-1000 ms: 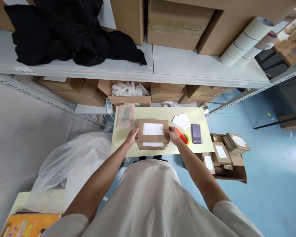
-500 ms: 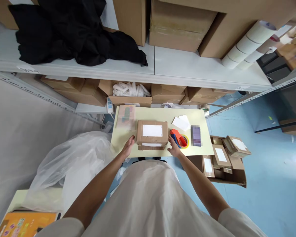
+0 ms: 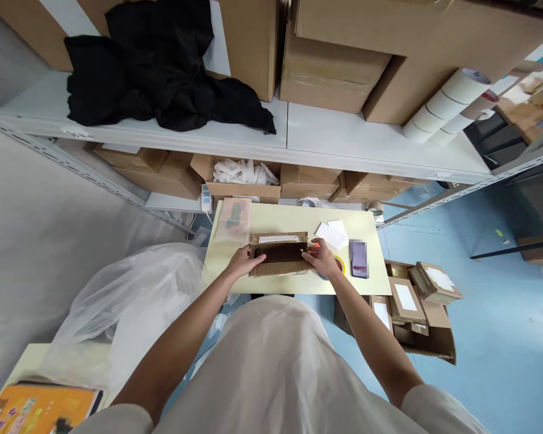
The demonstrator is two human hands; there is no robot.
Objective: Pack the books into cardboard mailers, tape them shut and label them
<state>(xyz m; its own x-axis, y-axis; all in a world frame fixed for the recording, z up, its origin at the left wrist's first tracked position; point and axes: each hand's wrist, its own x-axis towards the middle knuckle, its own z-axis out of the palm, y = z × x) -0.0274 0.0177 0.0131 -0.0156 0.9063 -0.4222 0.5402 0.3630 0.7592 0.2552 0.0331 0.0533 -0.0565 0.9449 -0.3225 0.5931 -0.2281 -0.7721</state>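
A small brown cardboard box (image 3: 278, 267) stands on the pale yellow table in front of me, its open side showing a dark interior. A white label runs along its far edge. My left hand (image 3: 243, 263) grips the left end, with the thumb over the rim. At the right end my right hand (image 3: 320, 259) holds the box in the same way, thumb at the opening. Partly hidden behind my right hand is a tape dispenser with a yellow roll (image 3: 340, 264). To the right of it lies a phone (image 3: 359, 259) with a blurred screen.
White cards (image 3: 333, 232) and a translucent pouch (image 3: 234, 218) lie on the table (image 3: 294, 216). A large carton (image 3: 443, 349) of labelled boxes stands at right on the floor. Clear plastic sheeting (image 3: 149, 295) is at left. Shelves (image 3: 335, 138) with cartons rise ahead.
Both hands have moved in from beside the box and taken hold of its ends. The box has turned from its closed labelled face to its open side.
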